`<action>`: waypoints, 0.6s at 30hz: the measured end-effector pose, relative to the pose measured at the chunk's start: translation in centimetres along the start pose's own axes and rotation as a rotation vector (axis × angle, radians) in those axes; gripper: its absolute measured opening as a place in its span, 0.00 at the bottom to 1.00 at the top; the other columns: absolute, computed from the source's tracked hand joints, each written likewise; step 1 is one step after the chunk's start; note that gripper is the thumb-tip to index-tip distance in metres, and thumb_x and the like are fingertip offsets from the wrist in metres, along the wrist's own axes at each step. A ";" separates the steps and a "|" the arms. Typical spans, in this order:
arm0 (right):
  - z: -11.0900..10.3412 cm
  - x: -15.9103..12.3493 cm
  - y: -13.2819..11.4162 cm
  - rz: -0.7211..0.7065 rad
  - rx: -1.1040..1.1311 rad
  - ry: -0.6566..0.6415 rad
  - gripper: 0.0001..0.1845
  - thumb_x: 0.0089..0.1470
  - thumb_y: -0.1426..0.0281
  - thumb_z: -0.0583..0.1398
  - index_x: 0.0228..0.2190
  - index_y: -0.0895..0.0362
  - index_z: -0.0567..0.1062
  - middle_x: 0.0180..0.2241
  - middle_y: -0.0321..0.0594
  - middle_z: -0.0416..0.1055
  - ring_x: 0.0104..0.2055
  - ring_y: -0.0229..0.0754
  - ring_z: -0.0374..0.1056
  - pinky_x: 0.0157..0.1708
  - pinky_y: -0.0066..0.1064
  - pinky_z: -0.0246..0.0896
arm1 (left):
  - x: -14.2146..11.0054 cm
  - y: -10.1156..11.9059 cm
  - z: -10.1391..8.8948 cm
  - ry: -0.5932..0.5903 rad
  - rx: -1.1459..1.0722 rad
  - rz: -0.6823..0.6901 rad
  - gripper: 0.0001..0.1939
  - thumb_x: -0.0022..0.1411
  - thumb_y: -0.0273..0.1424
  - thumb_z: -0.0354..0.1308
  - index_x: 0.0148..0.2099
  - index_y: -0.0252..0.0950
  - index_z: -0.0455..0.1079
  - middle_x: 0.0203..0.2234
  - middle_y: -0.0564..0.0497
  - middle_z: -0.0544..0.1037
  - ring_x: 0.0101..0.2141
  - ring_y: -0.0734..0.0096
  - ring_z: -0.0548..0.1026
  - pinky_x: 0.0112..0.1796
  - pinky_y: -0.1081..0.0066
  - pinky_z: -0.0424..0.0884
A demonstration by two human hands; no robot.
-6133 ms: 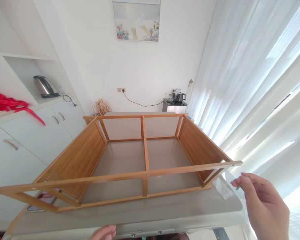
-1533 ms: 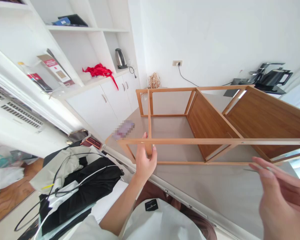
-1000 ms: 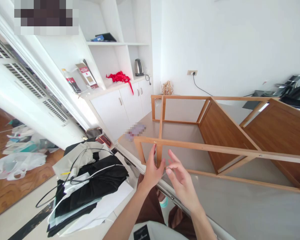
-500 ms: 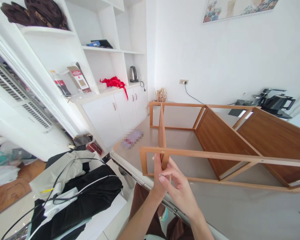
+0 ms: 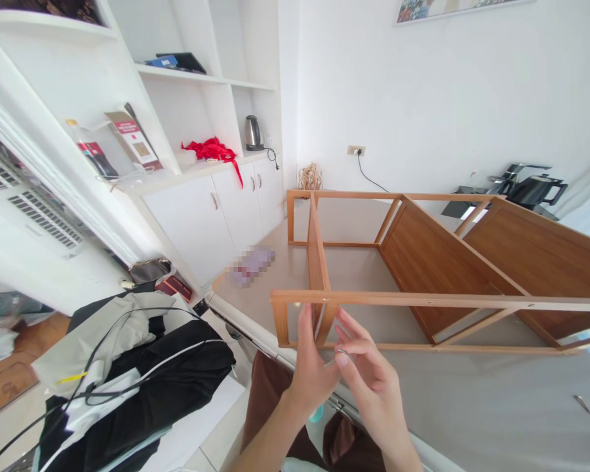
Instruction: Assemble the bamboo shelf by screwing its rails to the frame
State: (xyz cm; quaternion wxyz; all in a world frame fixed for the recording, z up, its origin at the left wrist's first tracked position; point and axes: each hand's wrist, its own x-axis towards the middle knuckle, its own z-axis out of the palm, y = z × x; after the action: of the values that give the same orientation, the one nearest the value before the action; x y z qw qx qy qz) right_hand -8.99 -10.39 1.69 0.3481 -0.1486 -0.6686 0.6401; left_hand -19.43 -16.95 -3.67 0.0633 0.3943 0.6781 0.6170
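Observation:
A wooden shelf frame (image 5: 423, 301) lies on its side on a grey table (image 5: 472, 406). My left hand (image 5: 309, 370) reaches up at the frame's near left corner, fingers stretched, fingertips by the front rail and the upright panel (image 5: 316, 262). My right hand (image 5: 373, 387) is just right of it, thumb and fingers pinched on a small metal screw (image 5: 341, 354) below the rail. The two hands nearly touch.
Another loose screw (image 5: 581, 403) lies on the table at the right. A blurred flat item (image 5: 250, 265) lies near the table's left corner. Dark and light clothing with a cable (image 5: 142, 373) is piled at lower left. White cabinets (image 5: 216, 210) carry a kettle (image 5: 252, 133) and red cloth (image 5: 211, 149).
My view swung left along the frame. My right hand came across from the far right to the near left corner, joining my left hand, and has dropped slightly below the rail.

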 end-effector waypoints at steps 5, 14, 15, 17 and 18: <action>-0.4 -1.2 0.4 0.034 -0.011 0.008 0.04 0.64 0.64 0.63 0.38 0.48 0.79 0.68 0.42 0.63 0.70 0.55 0.58 0.69 0.56 0.53 | -2.9 1.8 -3.7 0.064 0.164 0.202 0.30 0.69 0.25 0.58 0.70 0.42 0.58 0.66 0.39 0.65 0.65 0.52 0.66 0.62 0.52 0.70; 0.0 0.9 2.1 0.076 -0.006 -0.200 0.05 0.61 0.62 0.66 0.38 0.48 0.81 0.71 0.40 0.57 0.73 0.53 0.52 0.71 0.50 0.45 | 0.6 -1.7 -8.4 0.396 -0.233 0.213 0.36 0.61 0.37 0.70 0.68 0.45 0.60 0.64 0.41 0.66 0.65 0.50 0.65 0.64 0.45 0.62; 0.0 1.2 2.2 0.053 0.027 -0.227 0.04 0.61 0.63 0.66 0.38 0.47 0.81 0.70 0.40 0.58 0.73 0.53 0.53 0.71 0.50 0.44 | 1.3 -2.4 -8.3 0.292 -0.374 0.100 0.34 0.64 0.45 0.66 0.67 0.44 0.61 0.64 0.40 0.68 0.65 0.49 0.65 0.64 0.45 0.62; -0.1 1.7 2.5 0.013 0.144 -0.264 0.03 0.62 0.64 0.65 0.37 0.48 0.81 0.69 0.39 0.61 0.71 0.53 0.55 0.71 0.50 0.45 | 2.5 -3.6 -8.2 0.100 -0.645 -0.095 0.34 0.67 0.58 0.54 0.64 0.41 0.68 0.61 0.39 0.72 0.65 0.46 0.66 0.65 0.43 0.60; -0.1 1.8 2.6 0.007 0.211 -0.269 0.03 0.62 0.64 0.65 0.36 0.48 0.81 0.68 0.40 0.63 0.71 0.53 0.56 0.70 0.51 0.46 | 2.9 -4.2 -8.1 0.026 -0.750 -0.176 0.36 0.67 0.61 0.49 0.62 0.40 0.71 0.60 0.40 0.74 0.65 0.45 0.66 0.66 0.43 0.58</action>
State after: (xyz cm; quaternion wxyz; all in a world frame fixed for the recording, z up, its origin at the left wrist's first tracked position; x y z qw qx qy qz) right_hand -10.87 -8.77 -0.34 0.2670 -0.0269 -0.6378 0.7220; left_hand -27.98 -21.24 -4.33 0.2472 0.2760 0.4372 0.8195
